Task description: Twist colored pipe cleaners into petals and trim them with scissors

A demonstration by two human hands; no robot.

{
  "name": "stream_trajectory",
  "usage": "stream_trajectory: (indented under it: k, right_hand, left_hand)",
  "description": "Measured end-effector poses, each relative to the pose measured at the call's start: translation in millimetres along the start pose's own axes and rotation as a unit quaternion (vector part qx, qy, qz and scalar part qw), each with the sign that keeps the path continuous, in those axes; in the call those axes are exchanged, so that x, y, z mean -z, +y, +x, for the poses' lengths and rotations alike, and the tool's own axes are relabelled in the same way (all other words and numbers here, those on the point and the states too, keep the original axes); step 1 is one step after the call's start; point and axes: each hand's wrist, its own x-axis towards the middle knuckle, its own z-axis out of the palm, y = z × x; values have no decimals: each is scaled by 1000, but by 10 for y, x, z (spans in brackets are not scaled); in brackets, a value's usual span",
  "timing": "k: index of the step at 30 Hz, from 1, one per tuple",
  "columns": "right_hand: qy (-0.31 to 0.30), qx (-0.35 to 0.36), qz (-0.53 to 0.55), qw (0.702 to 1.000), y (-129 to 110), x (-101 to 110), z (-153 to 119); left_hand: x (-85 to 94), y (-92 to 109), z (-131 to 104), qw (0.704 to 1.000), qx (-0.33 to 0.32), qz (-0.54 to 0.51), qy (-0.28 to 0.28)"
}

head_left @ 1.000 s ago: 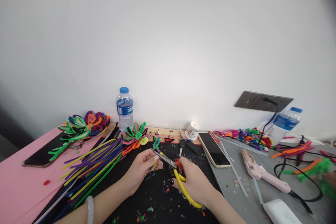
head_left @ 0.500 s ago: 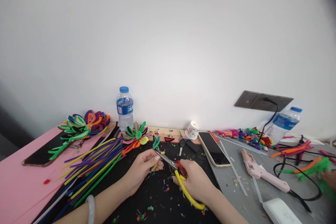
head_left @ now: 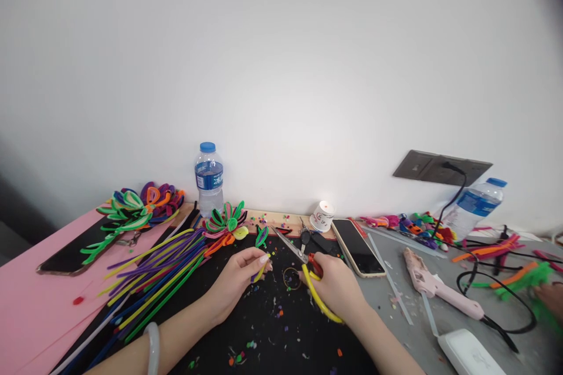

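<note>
My left hand (head_left: 240, 277) pinches a small piece of pipe cleaner (head_left: 258, 274), yellow and purple, between thumb and fingers. In my right hand (head_left: 336, 286) are scissors (head_left: 292, 244) with yellow and red handles; their blades point up and left, apart from the left hand's piece. A small green-and-purple pipe cleaner loop (head_left: 262, 237) lies just beyond my left fingertips. To the left, a bundle of long pipe cleaners (head_left: 162, 272) fans out beside a pipe cleaner flower (head_left: 229, 222).
Against the wall stands a water bottle (head_left: 209, 181). A paper cup (head_left: 322, 217), keys (head_left: 305, 238) and a phone (head_left: 358, 248) lie beyond my right hand. At right are a glue gun (head_left: 440, 290) with its cord and another person's hand (head_left: 549, 299). Coloured scraps litter the black mat (head_left: 272, 351).
The scissors and my right hand have drawn back to the right, away from my left hand. My left hand still pinches the pipe cleaner piece in nearly the same place.
</note>
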Motion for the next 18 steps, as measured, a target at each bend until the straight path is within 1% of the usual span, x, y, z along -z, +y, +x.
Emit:
stream_trajectory:
  k: [3,7,9,12,13,14,17,18]
  right_hand:
    - [12,-23,1,1000,90,-39,48]
    - [3,9,56,998,110,-57,63]
    - [26,35,74,996,72,-20,46]
    - [93,74,94,988,-32,70,-8]
    - [93,87,110,986,-75,92,-33]
    - [69,103,131,984,-119,103,-61]
    - [-37,162,177,970,-240,59,-145]
    - [-46,170,182,967,-268,26,-166]
  left_hand:
    - [-5,-4,-8,1000,-5,15,19]
    - [-8,-18,-9,1000,22,-4,8]
    - [-11,-29,-3,999,30,-20,-3]
    - [-26,-43,-4,999,43,-25,-14]
    - [-34,-47,-11,998,51,-25,-16]
    - [-45,-51,-21,998,59,-27,-16]
    - [-83,-58,-63,997,74,-28,-23]
    - [-96,-59,-77,997,74,-21,-27]
